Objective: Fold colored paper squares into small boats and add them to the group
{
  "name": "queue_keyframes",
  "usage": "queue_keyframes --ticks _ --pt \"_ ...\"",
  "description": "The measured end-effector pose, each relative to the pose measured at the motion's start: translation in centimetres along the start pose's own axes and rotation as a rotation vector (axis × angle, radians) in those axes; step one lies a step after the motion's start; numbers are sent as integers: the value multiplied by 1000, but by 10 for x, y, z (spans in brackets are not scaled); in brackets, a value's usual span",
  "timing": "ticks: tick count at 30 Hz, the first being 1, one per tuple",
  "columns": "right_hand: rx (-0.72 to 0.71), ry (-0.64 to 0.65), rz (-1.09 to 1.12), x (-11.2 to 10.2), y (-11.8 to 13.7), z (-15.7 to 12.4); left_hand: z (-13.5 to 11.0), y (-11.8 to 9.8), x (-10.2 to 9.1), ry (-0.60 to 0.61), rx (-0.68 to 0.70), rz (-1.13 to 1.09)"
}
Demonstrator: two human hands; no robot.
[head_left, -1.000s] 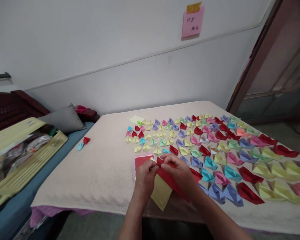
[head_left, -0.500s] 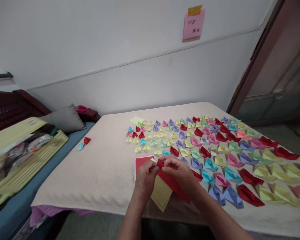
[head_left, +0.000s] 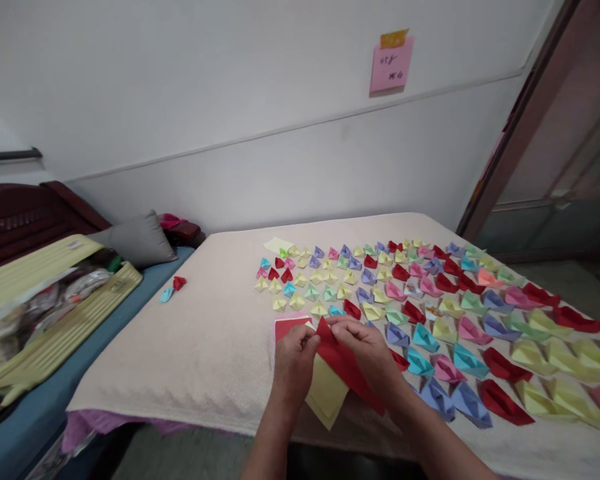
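Note:
A sheet of red paper [head_left: 347,365] is held between my hands, its pointed tip standing up between the fingertips. My left hand [head_left: 295,357] pinches its left edge with thumb and fingers. My right hand [head_left: 360,343] grips the paper from the other side, thumb against the fold. Beneath lie yellow paper sheets [head_left: 329,397], one corner towards me. A stack of paper with a red sheet on top [head_left: 286,327] sits behind my left hand, partly covered by it. Rows of folded paper boats [head_left: 425,339] in several colours spread to the right.
The pale bedspread [head_left: 210,347] covers the surface in front of me. A small red folded piece [head_left: 179,283] and a light blue one [head_left: 167,295] lie at left. Beyond them are a grey pillow [head_left: 140,241] and a yellow folding case [head_left: 100,300]. A pink note [head_left: 391,67] hangs on the wall.
The camera view has tilted up slightly. My right fingers have shifted off the red paper's tip, so more of the point shows between my hands.

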State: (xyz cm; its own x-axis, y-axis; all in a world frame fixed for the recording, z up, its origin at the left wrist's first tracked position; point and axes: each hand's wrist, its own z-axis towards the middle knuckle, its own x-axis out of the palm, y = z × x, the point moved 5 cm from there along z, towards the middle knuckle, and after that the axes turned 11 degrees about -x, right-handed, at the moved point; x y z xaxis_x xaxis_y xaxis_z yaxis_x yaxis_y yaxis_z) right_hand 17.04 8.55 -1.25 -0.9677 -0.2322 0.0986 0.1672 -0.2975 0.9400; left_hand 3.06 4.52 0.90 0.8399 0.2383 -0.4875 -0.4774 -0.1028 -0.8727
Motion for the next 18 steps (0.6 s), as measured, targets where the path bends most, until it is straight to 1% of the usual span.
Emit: queue_keyframes --ticks 2,5,7,9,11,14,18 --pt "-7 -5 27 0 0 0 1 1 0 7 -15 -37" --pt "31 -23 143 1 -3 0 1 1 3 103 -42 -149" --pt "104 -6 324 5 -6 -1 1 3 6 183 -103 -301" --pt "184 36 508 12 -10 -3 0 5 9 243 -188 -514" --pt "250 74 616 18 -12 -5 0 7 13 294 -262 -720" --pt "312 92 690 23 -12 -9 -1 9 18 370 -325 -919" --pt "335 117 759 28 -4 -10 0 13 19 430 -385 -1047"
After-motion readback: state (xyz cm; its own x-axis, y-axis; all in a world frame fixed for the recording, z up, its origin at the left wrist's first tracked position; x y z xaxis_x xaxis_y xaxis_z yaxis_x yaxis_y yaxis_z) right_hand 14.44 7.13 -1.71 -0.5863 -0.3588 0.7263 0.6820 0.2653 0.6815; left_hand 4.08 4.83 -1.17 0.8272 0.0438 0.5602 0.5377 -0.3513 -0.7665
